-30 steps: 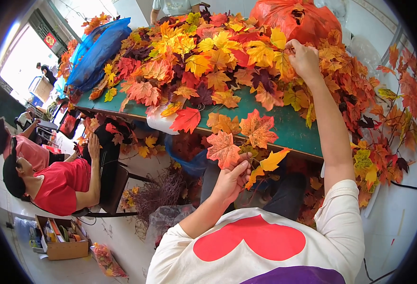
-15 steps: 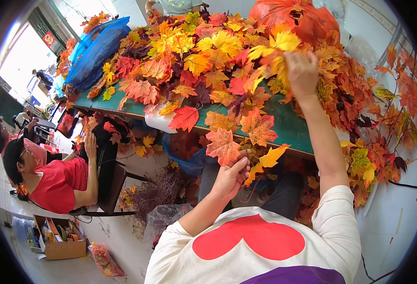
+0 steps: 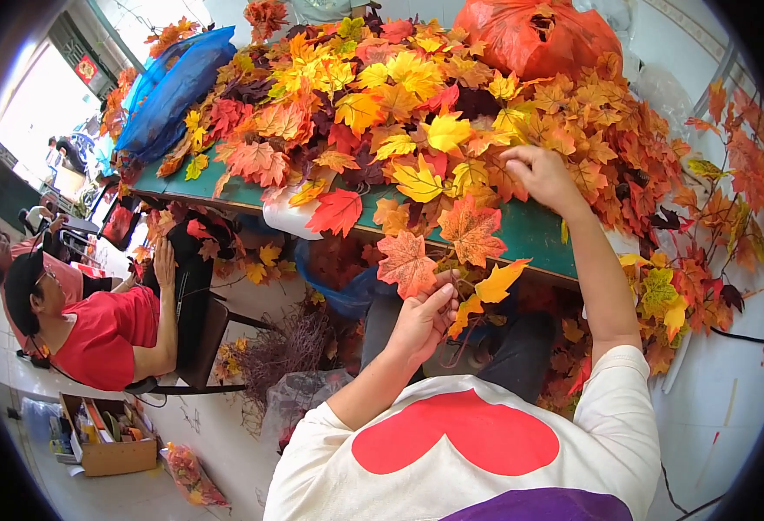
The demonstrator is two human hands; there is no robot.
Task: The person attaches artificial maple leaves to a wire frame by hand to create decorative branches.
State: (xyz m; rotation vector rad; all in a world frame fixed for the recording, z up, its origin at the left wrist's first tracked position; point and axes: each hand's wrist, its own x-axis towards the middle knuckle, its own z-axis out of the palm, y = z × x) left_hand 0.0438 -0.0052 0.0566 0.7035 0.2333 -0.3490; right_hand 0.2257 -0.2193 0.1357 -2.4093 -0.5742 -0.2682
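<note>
My left hand (image 3: 425,319) is closed in a pinch on a spray of artificial maple leaves, held in front of the table's near edge. Its speckled orange leaves (image 3: 470,229) and a yellow-orange leaf (image 3: 503,281) fan out above and beside my fingers; thin stems hang below. My right hand (image 3: 543,178) is over the near right part of a big leaf pile (image 3: 356,113), fingers curled in against orange leaves. Whether a leaf is between its fingertips is hidden. Yellow leaves (image 3: 418,180) lie on top of the pile just left of it.
The leaf pile covers most of the green table (image 3: 534,234). A red plastic bag (image 3: 538,39) and a blue bag (image 3: 169,95) flank it. At left sits a co-worker in red (image 3: 108,334). Leafy branches (image 3: 729,191) stand at right; a cardboard box (image 3: 113,438) is on the floor.
My right hand has come down to the pile, and the yellow leaves it held now lie there. My left hand stays put. At the far side, an orange leaf bunch has appeared.
</note>
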